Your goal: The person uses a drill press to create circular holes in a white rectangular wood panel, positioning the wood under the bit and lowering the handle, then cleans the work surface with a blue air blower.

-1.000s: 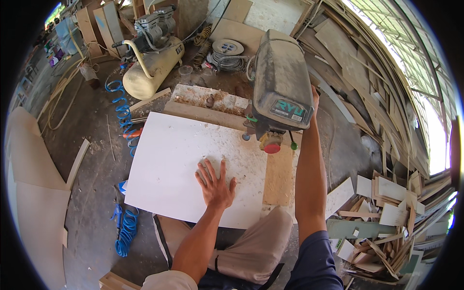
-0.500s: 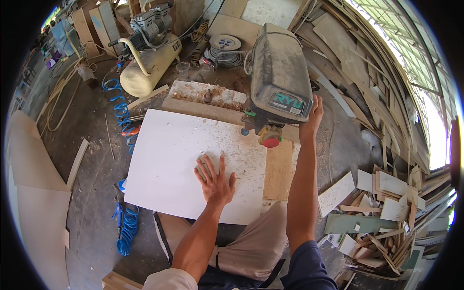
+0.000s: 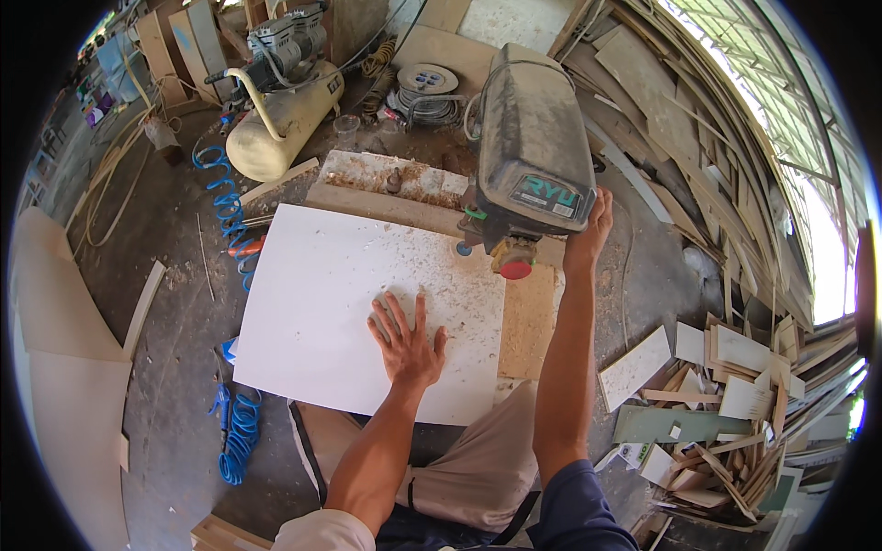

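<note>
My left hand point(image 3: 406, 351) lies flat with fingers spread on a large white board point(image 3: 308, 312). Wood chips and dust are scattered over the board, mostly on its right part. Over the board's far right corner stands a drill press point(image 3: 536, 138) with a dusty dark housing and a red round button point(image 3: 515, 269) at its front. My right hand point(image 3: 588, 234) is closed at the right side of the housing, and whatever its fingers grip is hidden there. A blue round part point(image 3: 464, 249) shows beside the drill press, close to the board's far edge.
A cream air compressor point(image 3: 285, 124) and a cable reel point(image 3: 428, 81) stand at the back. Blue coiled hose point(image 3: 241, 441) lies on the floor at left. Board offcuts point(image 3: 735, 404) are heaped at right, below stacked panels point(image 3: 661, 101). A brown strip point(image 3: 527, 321) borders the white board.
My right hand has come slightly down along the housing's side, and its forearm has shifted a little left. The left hand stays flat on the board.
</note>
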The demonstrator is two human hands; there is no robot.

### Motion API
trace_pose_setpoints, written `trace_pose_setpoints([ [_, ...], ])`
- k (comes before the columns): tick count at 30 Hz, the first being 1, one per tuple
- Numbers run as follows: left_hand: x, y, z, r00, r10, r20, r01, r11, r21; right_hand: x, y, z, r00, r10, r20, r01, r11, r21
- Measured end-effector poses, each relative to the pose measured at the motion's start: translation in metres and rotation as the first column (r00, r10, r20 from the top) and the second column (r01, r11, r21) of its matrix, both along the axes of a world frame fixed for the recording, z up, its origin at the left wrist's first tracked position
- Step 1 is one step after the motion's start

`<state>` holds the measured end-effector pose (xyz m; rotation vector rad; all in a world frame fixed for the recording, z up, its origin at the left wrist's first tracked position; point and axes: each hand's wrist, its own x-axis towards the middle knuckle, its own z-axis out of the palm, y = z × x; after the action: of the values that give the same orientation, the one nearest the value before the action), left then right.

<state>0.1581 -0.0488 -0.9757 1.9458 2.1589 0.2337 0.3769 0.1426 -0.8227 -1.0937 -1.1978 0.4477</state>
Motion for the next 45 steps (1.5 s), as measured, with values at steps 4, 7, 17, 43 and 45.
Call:
trace_pose_setpoints([
  [4,0.000,0.001,0.000,1.000,0.003,0.007,-0.003,1.000,-0.006,-0.001,0.000,-0.002,1.000,-0.008,-0.006,0.008,1.000,0.014],
  [7,0.000,0.000,-0.002,1.000,0.002,0.007,-0.002,1.000,-0.002,-0.002,-0.001,-0.003,1.000,0.001,-0.026,0.000,1.000,0.018],
  [17,0.001,0.001,-0.001,1.000,0.004,0.000,-0.004,1.000,-0.021,-0.003,-0.003,-0.004,0.996,0.030,-0.084,-0.028,0.999,0.030],
  [43,0.001,0.001,-0.002,1.000,0.009,-0.006,-0.009,1.000,-0.003,-0.009,-0.007,-0.004,0.997,-0.026,-0.067,0.028,0.999,0.027],
  [45,0.001,0.000,-0.002,1.000,0.005,-0.004,-0.005,1.000,0.001,-0.009,-0.008,-0.005,0.996,-0.004,-0.094,0.007,0.999,0.031],
])
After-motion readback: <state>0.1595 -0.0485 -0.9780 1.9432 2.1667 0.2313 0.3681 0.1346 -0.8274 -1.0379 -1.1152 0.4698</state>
